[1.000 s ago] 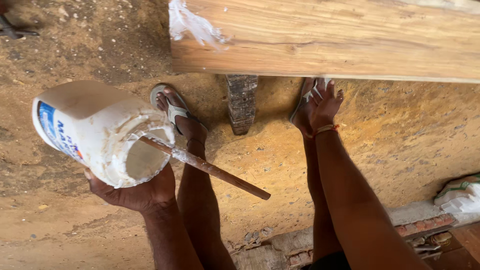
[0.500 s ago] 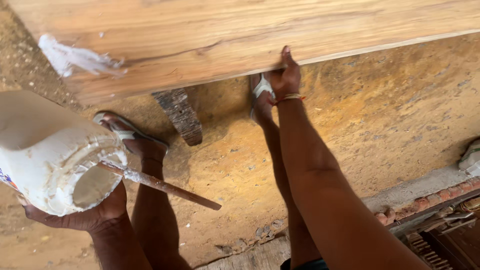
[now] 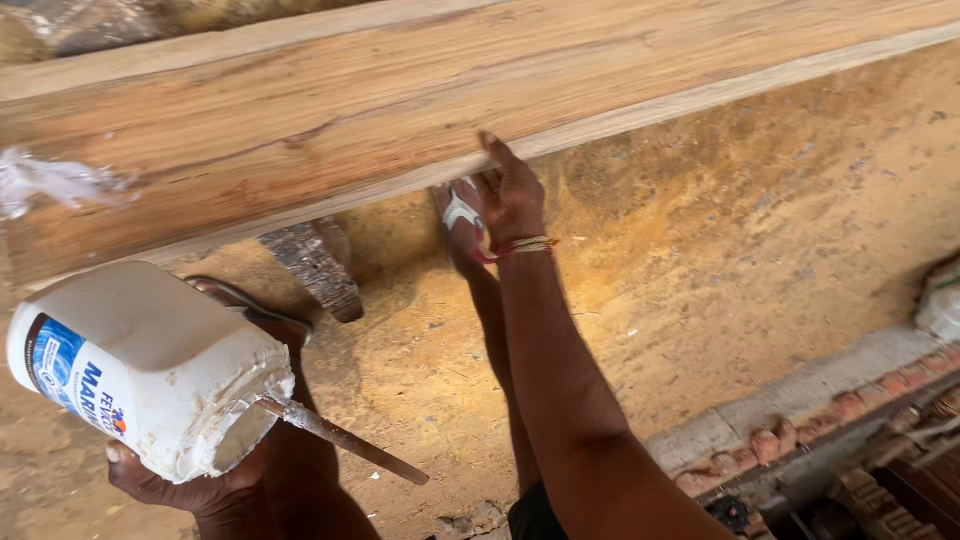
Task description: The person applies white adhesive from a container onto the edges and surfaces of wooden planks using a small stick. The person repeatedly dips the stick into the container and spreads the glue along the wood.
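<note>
Our right hand (image 3: 510, 195) reaches to the near edge of the wooden plank (image 3: 420, 110), fingers curled loosely against its underside with the forefinger up on the edge; it touches rather than clamps. Our left hand (image 3: 185, 485) cups the white glue tub (image 3: 145, 365) from below, gripping it tilted with the mouth toward us, and a wooden stick (image 3: 345, 440) pokes out of it, coated white near the rim. We judge we are midway through gluing: one white smear (image 3: 55, 180) already sits at the plank's left end. The next move likely calls for steadying the plank and lifting the stick loaded. We count one plank, one tub, one stick, one block (image 3: 312, 262) beneath, two sandalled feet.
</note>
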